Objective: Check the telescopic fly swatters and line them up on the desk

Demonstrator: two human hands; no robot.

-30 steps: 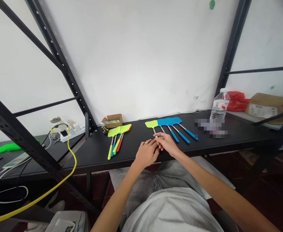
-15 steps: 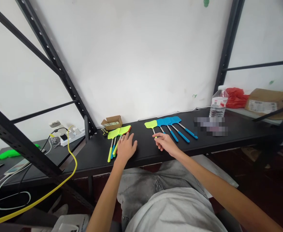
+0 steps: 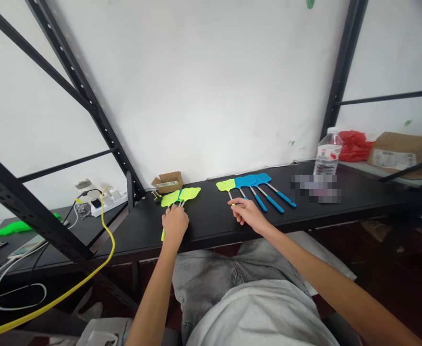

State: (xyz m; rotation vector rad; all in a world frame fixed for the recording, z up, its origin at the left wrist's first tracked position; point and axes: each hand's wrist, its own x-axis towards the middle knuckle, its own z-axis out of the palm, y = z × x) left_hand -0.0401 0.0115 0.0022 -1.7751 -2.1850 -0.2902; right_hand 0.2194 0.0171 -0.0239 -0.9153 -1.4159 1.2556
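Note:
My left hand (image 3: 175, 222) is closed over the handles of the left-hand pile of fly swatters. Two yellow-green heads stick out beyond it, the left swatter head (image 3: 170, 199) and the right swatter head (image 3: 189, 193), with a bit of blue between them. How many handles my fingers hold is hidden. My right hand (image 3: 247, 211) pinches the handle of another yellow-green fly swatter (image 3: 225, 185), lying flat. Right beside that one, several blue fly swatters (image 3: 263, 178) fan out, heads overlapping and handles (image 3: 274, 203) pointing toward me.
A small open cardboard box (image 3: 167, 182) stands behind the left pile. To the right are a clear water bottle (image 3: 328, 153), a red plastic bag (image 3: 355, 146) and a larger carton (image 3: 398, 153). A yellow cable (image 3: 113, 240) hangs at the left near the black rack post (image 3: 84, 96).
My left hand has come down and left, from spread fingers to a grip on the swatter handles. The right swatter head there has shifted slightly right; its red edge no longer shows. My right hand stays put.

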